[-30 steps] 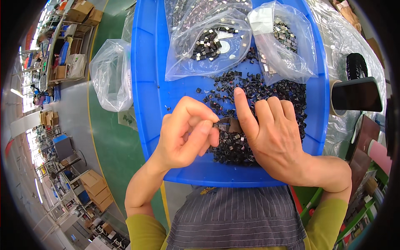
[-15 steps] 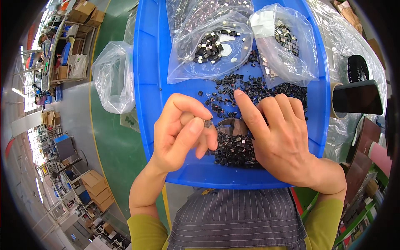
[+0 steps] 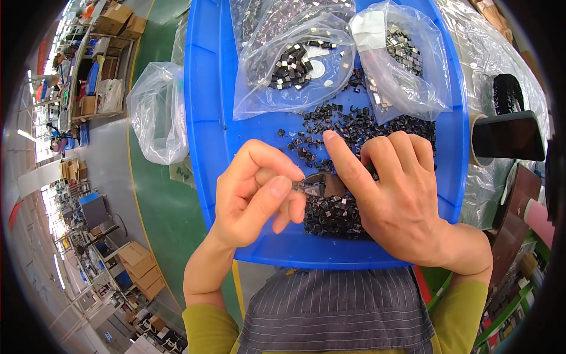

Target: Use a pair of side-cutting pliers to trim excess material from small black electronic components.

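Observation:
A blue plastic tray (image 3: 206,118) rests in front of me, holding a heap of small black parts (image 3: 336,215). My left hand (image 3: 256,194) pinches one small dark part (image 3: 303,186) between thumb and fingers. My right hand (image 3: 395,197) lies over the heap, index finger stretched out, and grips a brownish tool or piece (image 3: 327,184) whose tip meets the pinched part. Most of that piece is hidden under the fingers. Two clear plastic bags (image 3: 295,65) (image 3: 401,59) of small black and silver parts lie at the tray's far end.
An empty clear bag (image 3: 156,112) hangs left of the tray over a green floor. A black phone (image 3: 507,137) and a black roll (image 3: 508,93) sit to the right on crinkled plastic sheeting. Shelves and cardboard boxes stand far left.
My left hand lifted slightly off the heap and came back toward the right hand, still pinching a small part. The right hand stayed nearly still on the pile.

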### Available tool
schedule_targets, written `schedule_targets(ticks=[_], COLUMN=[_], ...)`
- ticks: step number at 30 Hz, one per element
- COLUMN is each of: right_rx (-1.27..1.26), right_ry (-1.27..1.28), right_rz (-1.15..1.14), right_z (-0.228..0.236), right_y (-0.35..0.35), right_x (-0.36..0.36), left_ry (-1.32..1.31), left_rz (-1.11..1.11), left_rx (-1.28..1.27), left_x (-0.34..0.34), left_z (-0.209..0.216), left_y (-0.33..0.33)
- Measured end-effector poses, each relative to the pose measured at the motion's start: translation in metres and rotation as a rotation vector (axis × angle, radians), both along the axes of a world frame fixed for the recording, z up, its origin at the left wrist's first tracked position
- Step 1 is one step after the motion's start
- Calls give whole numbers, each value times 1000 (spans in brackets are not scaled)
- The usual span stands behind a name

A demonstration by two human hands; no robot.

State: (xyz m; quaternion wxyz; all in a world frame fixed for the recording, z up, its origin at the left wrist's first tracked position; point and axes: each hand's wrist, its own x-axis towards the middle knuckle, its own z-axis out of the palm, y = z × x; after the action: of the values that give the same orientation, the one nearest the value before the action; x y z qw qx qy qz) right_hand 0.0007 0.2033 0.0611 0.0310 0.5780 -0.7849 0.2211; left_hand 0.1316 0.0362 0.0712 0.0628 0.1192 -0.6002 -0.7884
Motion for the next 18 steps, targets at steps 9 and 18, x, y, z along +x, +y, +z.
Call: schedule_targets(ticks=[9, 18], right_rx=[53, 83], right_ry=[30, 49], right_rz=[-12, -12], right_z=[1, 0], right_y=[0, -2], right_x=[1, 5], left_ry=[35, 10], left_rz=[15, 51], left_rx=[-125, -141], left_x=[0, 1], left_z=[-2, -2], left_y=[4, 6])
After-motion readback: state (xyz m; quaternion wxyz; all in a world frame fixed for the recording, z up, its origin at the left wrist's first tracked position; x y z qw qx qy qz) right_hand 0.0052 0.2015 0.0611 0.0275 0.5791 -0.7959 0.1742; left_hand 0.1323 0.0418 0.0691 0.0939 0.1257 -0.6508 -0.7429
